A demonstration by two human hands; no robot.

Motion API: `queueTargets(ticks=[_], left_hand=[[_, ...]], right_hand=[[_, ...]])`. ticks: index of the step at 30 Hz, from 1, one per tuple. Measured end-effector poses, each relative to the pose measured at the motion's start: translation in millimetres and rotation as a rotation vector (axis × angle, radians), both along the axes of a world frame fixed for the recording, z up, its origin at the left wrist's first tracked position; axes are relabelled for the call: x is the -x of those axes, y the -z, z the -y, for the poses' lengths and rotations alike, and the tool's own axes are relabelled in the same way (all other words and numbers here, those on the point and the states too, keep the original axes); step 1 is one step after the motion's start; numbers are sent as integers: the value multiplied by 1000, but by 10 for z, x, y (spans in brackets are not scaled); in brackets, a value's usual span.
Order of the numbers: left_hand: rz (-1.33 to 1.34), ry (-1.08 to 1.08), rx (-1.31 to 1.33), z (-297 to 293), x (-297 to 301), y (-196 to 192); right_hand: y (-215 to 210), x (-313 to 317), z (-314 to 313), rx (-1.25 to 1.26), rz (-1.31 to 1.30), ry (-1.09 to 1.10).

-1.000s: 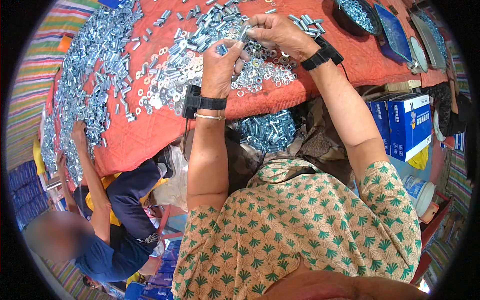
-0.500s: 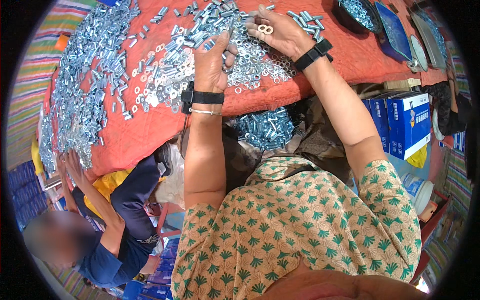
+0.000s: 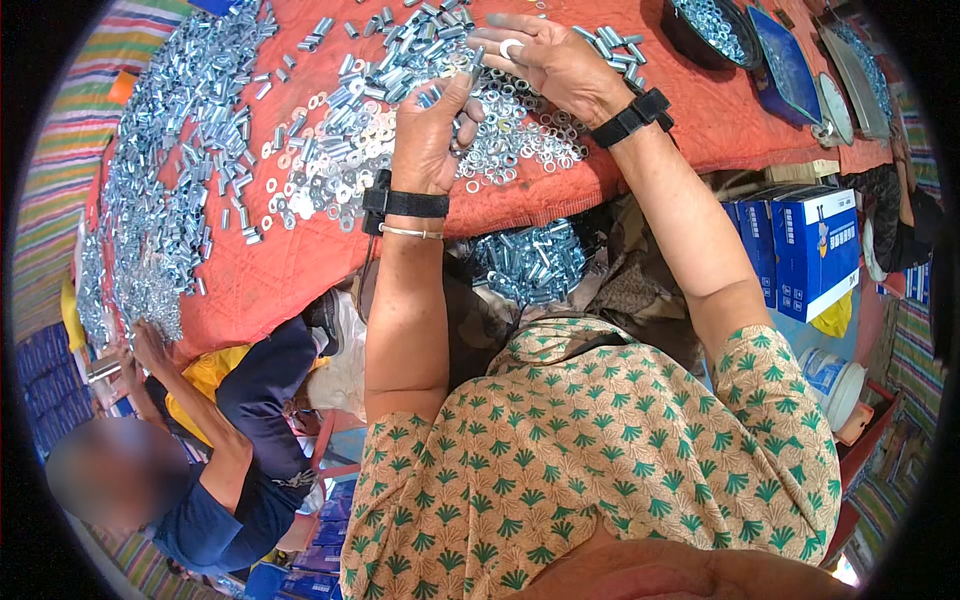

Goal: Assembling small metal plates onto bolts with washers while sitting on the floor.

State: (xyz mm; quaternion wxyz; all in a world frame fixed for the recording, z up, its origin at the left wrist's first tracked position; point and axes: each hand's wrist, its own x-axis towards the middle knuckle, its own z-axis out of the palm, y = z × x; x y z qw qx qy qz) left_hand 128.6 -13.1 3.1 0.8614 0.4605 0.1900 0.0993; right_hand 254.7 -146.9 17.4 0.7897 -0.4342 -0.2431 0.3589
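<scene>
Zinc-bright washers [image 3: 500,135] lay heaped on the red desk [image 3: 300,260] under you, and within the last second your right hand [image 3: 545,60] had turned palm-up, open, one washer on a finger, while your left hand [image 3: 430,135] rose pinching a small sleeve [image 3: 432,97].

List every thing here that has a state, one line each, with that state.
left hand: raised, pinching a small metal part
right hand: palm up, washer on fingers
washers: loose pile on the orange cloth
black bowl: filled with metal parts
blue boxes: closed, upright
</scene>
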Motion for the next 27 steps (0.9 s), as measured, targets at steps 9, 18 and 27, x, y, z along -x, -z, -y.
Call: queueTargets(ticks=[9,18,27], left_hand=[[6,24,-2,25,-12,38],[-6,23,12,68,-37,91],[73,-23,164,100,-20,116]], right_hand=[[23,-21,5,149,224,39],[59,56,-59,252,669,132],[-23,208,-68,335,1436,382]])
